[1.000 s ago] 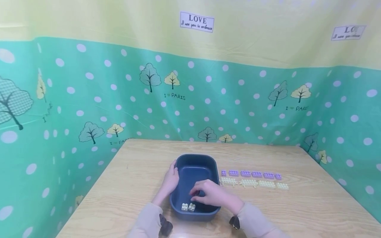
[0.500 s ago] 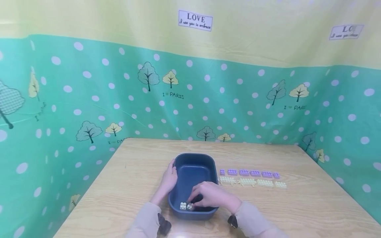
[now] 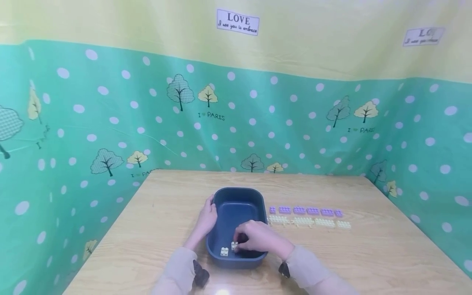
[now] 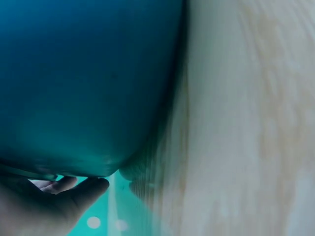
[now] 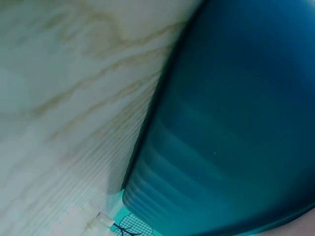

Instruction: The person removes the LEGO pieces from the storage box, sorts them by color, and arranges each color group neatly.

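Note:
A dark blue deep box (image 3: 237, 262) with rounded corners stands on the wooden table. My left hand (image 3: 207, 215) holds it by the left rim; in the left wrist view, fingers (image 4: 83, 194) lie against the outer wall. Reaching in from the right side, my right hand (image 3: 256, 235) pinches a small cream building brick (image 3: 234, 245) between thumb and fingers, over the near part of the box floor. Another cream studded brick (image 3: 224, 251) lies in the box just left of it. The right wrist view is mostly the box's outer wall (image 5: 221, 123), with the fingers out of sight.
Right of the box, a row of purple bricks (image 3: 299, 210) lies behind a row of pale yellow bricks (image 3: 324, 222). The wooden table (image 3: 166, 192) ends at a green dotted curtain (image 3: 147, 123) at the back and sides.
My right hand has closed its fingers on the right-hand cream brick and shifted it away from the other one, toward the far side. My left hand keeps its place on the rim.

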{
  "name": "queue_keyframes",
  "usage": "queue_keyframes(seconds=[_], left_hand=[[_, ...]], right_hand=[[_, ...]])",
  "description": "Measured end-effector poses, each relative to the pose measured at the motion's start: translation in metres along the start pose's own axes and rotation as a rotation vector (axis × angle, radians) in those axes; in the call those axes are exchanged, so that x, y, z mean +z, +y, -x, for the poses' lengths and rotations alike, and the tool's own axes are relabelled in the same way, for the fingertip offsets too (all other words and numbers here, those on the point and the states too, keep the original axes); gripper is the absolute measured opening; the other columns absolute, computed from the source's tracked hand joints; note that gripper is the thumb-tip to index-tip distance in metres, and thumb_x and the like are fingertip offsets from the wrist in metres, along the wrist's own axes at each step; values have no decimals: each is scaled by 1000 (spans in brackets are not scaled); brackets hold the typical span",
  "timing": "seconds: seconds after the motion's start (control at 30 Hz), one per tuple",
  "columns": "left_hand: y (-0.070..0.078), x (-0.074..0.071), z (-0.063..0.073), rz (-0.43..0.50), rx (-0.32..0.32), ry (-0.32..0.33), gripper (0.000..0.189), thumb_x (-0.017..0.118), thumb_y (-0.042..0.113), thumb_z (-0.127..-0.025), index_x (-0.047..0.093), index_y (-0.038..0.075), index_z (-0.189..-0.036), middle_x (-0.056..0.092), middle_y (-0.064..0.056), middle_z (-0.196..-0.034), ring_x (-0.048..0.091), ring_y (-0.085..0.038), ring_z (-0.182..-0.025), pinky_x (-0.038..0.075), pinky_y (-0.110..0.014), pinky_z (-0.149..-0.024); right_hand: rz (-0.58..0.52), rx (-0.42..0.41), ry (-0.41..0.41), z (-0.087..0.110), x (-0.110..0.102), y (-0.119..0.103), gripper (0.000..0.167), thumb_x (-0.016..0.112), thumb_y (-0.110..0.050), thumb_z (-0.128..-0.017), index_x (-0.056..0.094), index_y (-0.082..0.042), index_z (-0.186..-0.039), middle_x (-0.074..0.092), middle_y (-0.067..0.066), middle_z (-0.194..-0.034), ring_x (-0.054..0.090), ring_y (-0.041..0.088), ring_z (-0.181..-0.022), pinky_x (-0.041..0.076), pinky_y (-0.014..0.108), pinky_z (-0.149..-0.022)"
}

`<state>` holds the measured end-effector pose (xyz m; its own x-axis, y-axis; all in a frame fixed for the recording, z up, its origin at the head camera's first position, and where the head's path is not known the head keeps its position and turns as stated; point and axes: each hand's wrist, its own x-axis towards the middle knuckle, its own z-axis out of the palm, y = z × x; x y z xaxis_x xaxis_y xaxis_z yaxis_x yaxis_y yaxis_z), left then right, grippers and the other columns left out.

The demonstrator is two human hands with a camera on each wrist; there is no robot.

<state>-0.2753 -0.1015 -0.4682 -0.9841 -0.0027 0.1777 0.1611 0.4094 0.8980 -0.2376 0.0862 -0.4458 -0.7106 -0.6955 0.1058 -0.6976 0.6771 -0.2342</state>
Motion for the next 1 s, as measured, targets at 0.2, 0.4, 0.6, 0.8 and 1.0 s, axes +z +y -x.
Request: queue_keyframes(seconds=[0.2, 0.4, 0.6, 0.8, 1.0], left_hand=[[-2, -1, -7, 23, -23, 3, 45, 30, 7, -97, 29, -9, -140, 38, -33, -140, 40, -46, -127, 35, -55, -108], [-3, 0, -15, 55, -32, 20, 45, 32, 6, -96, 31, -11, -137, 42, -32, -137, 44, -45, -125, 38, -53, -106], [-4, 0, -21, 99, -77, 43, 43, 33, 8, -96, 33, -9, -135, 44, -31, -135, 45, -44, -125, 40, -51, -105], [-2, 1, -20, 113, -77, 62, 41, 35, 8, -96, 35, -8, -134, 45, -30, -135, 46, -43, -125, 40, -51, -105], [-5, 2, -20, 97, -45, 82, 40, 36, 7, -96, 37, -9, -132, 46, -31, -133, 47, -44, -123, 43, -51, -102]], right_hand=[[-4, 1, -15, -5, -1, 1, 12, 75, -36, -77, 69, -27, -83, 63, -19, -77, 53, -4, -69, 45, 13, -62], [-2, -7, -29, -9, -1, 4, 12, 75, -33, -77, 70, -26, -85, 65, -17, -80, 55, -4, -72, 47, 12, -66], [9, 12, -41, -13, 0, 5, 15, 76, -34, -76, 71, -27, -88, 65, -18, -83, 54, -4, -75, 47, 13, -68], [4, 25, -31, -13, 0, 5, 15, 77, -34, -75, 71, -27, -88, 65, -18, -83, 54, -4, -75, 47, 13, -67], [-53, 13, 9, -12, -1, 5, 11, 75, -26, -78, 72, -24, -89, 68, -16, -82, 57, -4, -74, 48, 11, -69]])
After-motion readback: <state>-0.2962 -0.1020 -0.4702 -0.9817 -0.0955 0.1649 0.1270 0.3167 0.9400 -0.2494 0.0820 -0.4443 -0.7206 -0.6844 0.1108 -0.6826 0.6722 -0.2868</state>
